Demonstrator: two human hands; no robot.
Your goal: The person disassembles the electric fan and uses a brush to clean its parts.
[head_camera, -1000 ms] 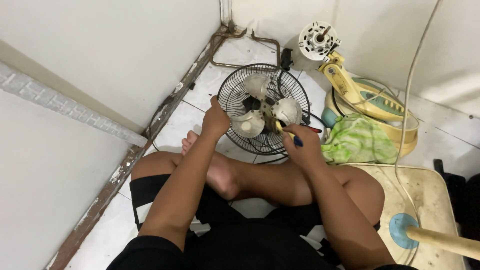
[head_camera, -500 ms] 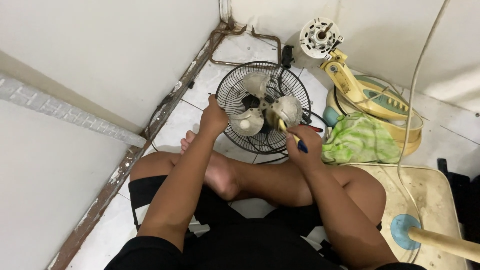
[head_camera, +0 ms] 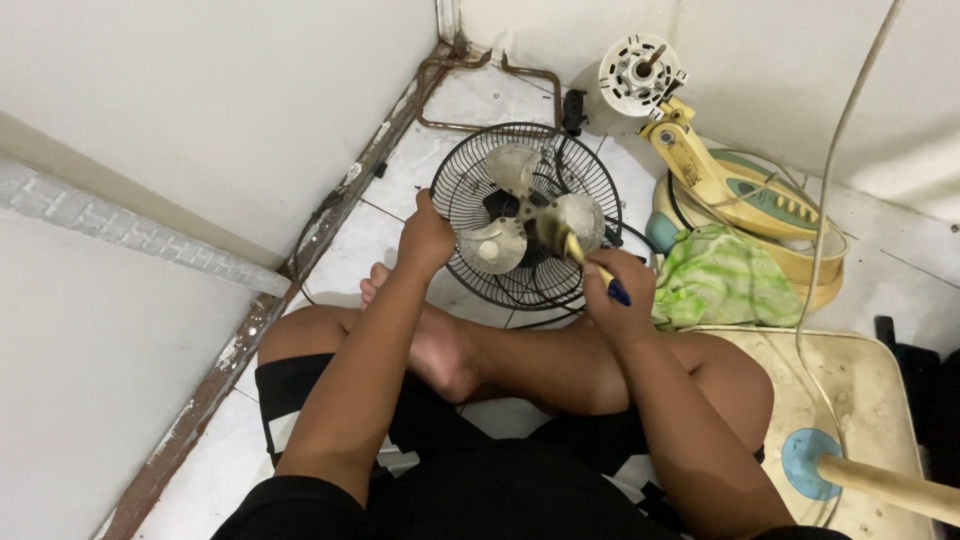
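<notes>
A small fan lies face up on the tiled floor, with a black wire guard (head_camera: 470, 170) and three dusty pale blades (head_camera: 497, 246). My left hand (head_camera: 427, 238) grips the guard's near left rim. My right hand (head_camera: 618, 296) is closed around a tool with a yellow shaft and blue handle end (head_camera: 592, 268); its tip rests at the fan's hub by the right blade. I sit cross-legged, my bare foot just under the fan.
A dismantled yellow and green fan body (head_camera: 742, 195) with a white motor housing (head_camera: 638, 72) leans at the wall to the right. A green patterned cloth (head_camera: 720, 280) lies beside it. A cream base plate (head_camera: 860, 400) with a pole sits lower right. White walls close in on the left.
The view has shifted slightly. My right hand has drawn a little toward me with the tool, while my left hand stays on the guard's rim.
</notes>
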